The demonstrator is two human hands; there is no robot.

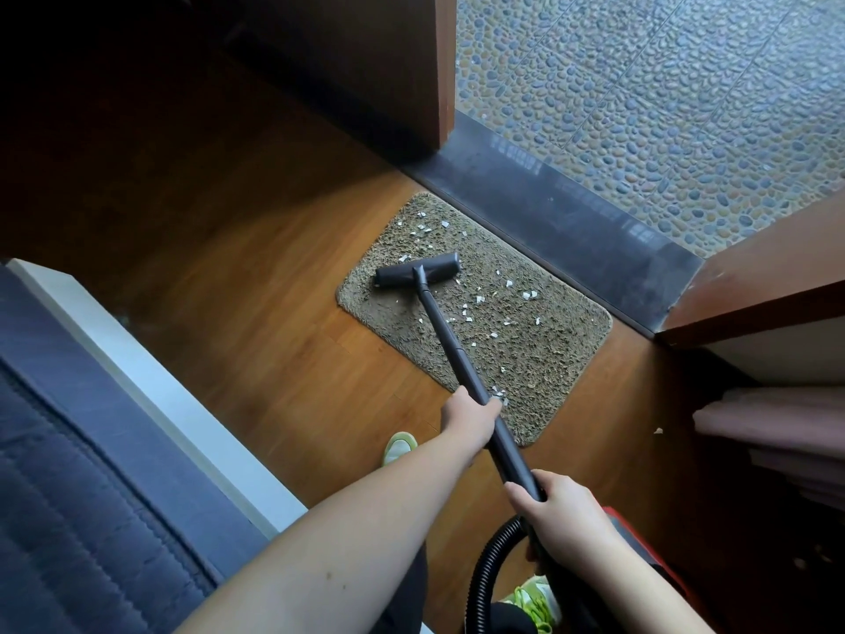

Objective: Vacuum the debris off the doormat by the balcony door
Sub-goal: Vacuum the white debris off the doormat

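A brown shaggy doormat point(539, 354) lies on the wooden floor beside the dark door sill. Several small white scraps of debris point(480, 298) are scattered over it, thickest at its far corner and across its middle. The dark vacuum floor head point(418, 270) sits flat on the mat's left part. Its long dark wand point(450, 340) slants back toward me. My left hand point(468, 416) grips the wand midway, over the mat's near edge. My right hand point(560, 507) grips the wand's handle end, where the ribbed black hose point(491, 560) loops down.
The dark sill point(571, 212) borders the pebble-tiled balcony floor point(663, 98). A wooden door frame point(439, 70) stands at the left of the opening. A blue quilted bed point(68, 450) with a white edge fills the left. My green shoes point(398, 447) stand near the mat. Folded pink fabric point(777, 423) lies right.
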